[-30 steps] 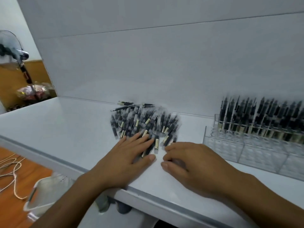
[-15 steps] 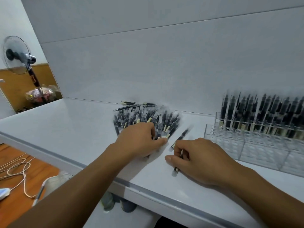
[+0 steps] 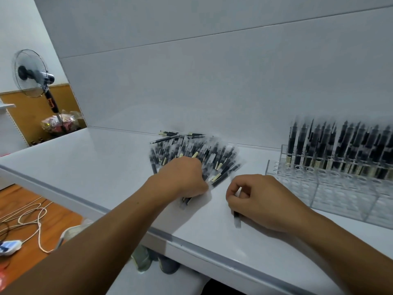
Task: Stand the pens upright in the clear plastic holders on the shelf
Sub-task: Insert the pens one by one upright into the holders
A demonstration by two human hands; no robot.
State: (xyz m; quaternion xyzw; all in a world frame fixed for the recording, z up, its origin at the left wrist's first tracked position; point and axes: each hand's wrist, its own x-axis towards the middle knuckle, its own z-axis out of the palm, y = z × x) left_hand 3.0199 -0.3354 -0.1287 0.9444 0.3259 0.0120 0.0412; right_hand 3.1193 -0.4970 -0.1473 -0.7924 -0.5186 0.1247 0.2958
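A heap of black pens in clear sleeves [image 3: 204, 154] lies on the white shelf [image 3: 95, 167] near the back wall. My left hand [image 3: 185, 179] lies on the near edge of the heap, fingers curled round several pens whose ends stick out below it. My right hand [image 3: 257, 199] rests on the shelf just right of the heap and grips one sleeved pen [image 3: 236, 218], whose lower end pokes out under my palm. The clear plastic holders [image 3: 331, 188] stand at the right. Their back rows hold several upright pens [image 3: 340, 145]; the front holes look unfilled.
The shelf's grey front edge [image 3: 191, 243] runs diagonally below my arms. A standing fan [image 3: 32, 75] and a wrapped bundle [image 3: 59, 122] are at the far left. White cables [image 3: 27, 218] lie on the wooden floor, and shoes [image 3: 148, 260] sit under the shelf.
My left hand went from lying flat on the heap to curling round pens. My right hand picked a pen out of the heap and drew it into its grip.
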